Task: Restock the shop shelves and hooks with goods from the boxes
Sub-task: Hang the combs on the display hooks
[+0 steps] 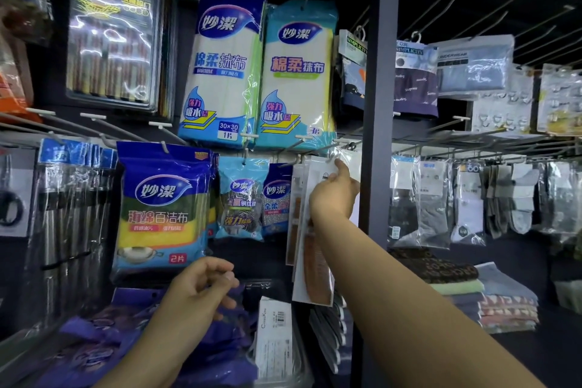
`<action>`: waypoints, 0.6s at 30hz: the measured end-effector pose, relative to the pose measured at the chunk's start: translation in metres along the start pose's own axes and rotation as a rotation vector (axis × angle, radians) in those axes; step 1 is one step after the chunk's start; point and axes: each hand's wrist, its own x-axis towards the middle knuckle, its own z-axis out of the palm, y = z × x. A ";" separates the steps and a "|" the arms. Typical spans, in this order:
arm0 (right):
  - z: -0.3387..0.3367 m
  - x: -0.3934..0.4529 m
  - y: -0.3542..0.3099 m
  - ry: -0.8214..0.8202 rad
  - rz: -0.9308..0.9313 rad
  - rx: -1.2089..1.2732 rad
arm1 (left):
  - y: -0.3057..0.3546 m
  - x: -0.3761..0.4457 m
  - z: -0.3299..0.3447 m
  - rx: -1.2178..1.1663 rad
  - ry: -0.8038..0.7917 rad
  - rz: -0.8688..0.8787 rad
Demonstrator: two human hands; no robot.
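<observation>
At far left, flasks hang in clear packs, and next to them a sponge pack hangs from a hook. Below it the left hand hovers over purple bags in a tray, fingers loosely curled and holding nothing. Up and to the right, two cloth packs hang side by side, with scourer packs under them.

Further right, the right hand is raised to a hook, its fingers pinching the top of a comb card that hangs down in front of the forearm. More such cards hang just behind it. Whether the card's hole is already on the hook cannot be told; the hand hides it.

Right of the grey post, socks hang in rows and folded towels lie stacked below.

The likely trouble is a missed hole: if the fingers let go before the card is threaded, it would drop onto the packs below. A push at a slant could also bend the card's top or knock its neighbours off the hook.
</observation>
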 end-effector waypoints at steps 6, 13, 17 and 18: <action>0.001 0.010 0.008 -0.047 -0.080 -0.251 | -0.002 0.001 -0.005 -0.006 0.010 -0.006; 0.020 0.027 0.019 -0.117 -0.060 -0.366 | -0.008 -0.001 -0.023 -0.026 0.052 -0.018; 0.030 0.035 0.025 -0.112 -0.019 -0.353 | -0.011 -0.006 -0.040 -0.016 0.087 -0.024; 0.031 0.036 0.025 -0.105 -0.017 -0.344 | -0.012 -0.008 -0.044 -0.017 0.098 -0.023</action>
